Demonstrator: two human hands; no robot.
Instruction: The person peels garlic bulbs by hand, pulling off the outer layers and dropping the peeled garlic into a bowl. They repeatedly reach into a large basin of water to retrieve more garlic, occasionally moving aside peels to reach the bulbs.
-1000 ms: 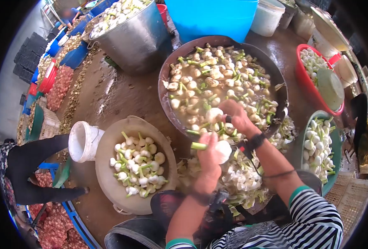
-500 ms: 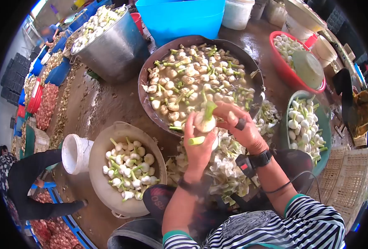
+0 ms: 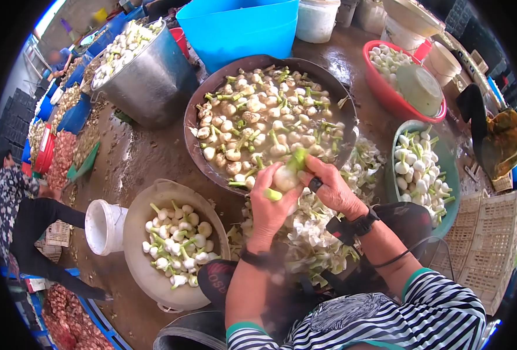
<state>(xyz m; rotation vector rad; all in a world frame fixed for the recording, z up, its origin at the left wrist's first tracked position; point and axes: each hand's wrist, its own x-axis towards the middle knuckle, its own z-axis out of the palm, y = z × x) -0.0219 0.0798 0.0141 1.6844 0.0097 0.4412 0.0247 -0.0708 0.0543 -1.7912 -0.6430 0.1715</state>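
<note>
My left hand point(image 3: 268, 210) is closed around a white garlic bulb point(image 3: 284, 178) with a green stem. A second cut green stem point(image 3: 272, 195) pokes out of the same hand; its bulb is mostly hidden by the fingers. My right hand point(image 3: 335, 189) wears a dark ring and pinches at the upper bulb's green stem point(image 3: 299, 158). Both hands are over the near rim of a wide dark basin point(image 3: 196, 153) of murky water with unpeeled garlic bulbs. Below them lies a heap of pale peeled-off skins point(image 3: 320, 239).
A beige basin point(image 3: 136, 256) of clean bulbs stands left, beside a white bucket point(image 3: 104, 227). At right are a green basin point(image 3: 449, 216), a red basin point(image 3: 378, 73) and wicker baskets point(image 3: 486, 239). A metal pot point(image 3: 147, 87) and blue tub point(image 3: 241, 32) stand behind. Another person point(image 3: 28, 216) bends at far left.
My right fingers have come in from beside the bulb to its stem and closed there. The view has shifted slightly. The person at left has changed posture.
</note>
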